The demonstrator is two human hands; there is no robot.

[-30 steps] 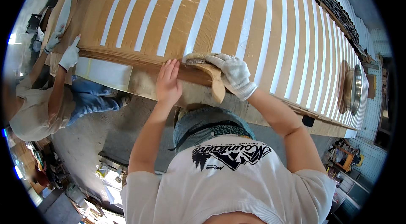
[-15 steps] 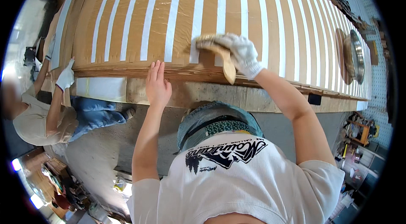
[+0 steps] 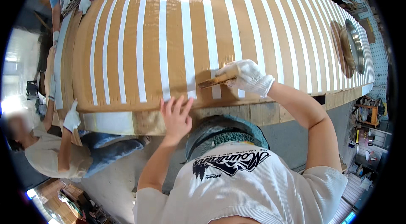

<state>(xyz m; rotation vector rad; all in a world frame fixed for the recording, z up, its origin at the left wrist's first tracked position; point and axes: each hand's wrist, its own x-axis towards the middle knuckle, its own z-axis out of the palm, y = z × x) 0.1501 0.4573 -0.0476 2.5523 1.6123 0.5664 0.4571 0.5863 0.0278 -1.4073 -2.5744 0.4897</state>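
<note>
My right hand (image 3: 249,79), in a white knit glove, is closed around a wooden brush (image 3: 216,81). The brush is tilted on or just above the brown sheet (image 3: 152,55), near its front edge; I cannot tell whether it touches. White strips (image 3: 163,55) run across the shiny, wet-looking sheet from near to far. To the left of the brush, my bare left hand (image 3: 176,119) has its fingers spread, their tips over the sheet's near edge. It holds nothing.
At the left end, a co-worker's gloved hand (image 3: 72,119) is at the sheet's corner. A second person's gloved hand (image 3: 84,4) is at the far left corner. A shiny metal bowl (image 3: 355,48) stands on the right part. The table's wooden edge (image 3: 270,112) runs before me.
The brush and my right hand have come nearer to the front edge, and the brush has turned in my grip. My left hand's fingers have spread. The second person has come into view.
</note>
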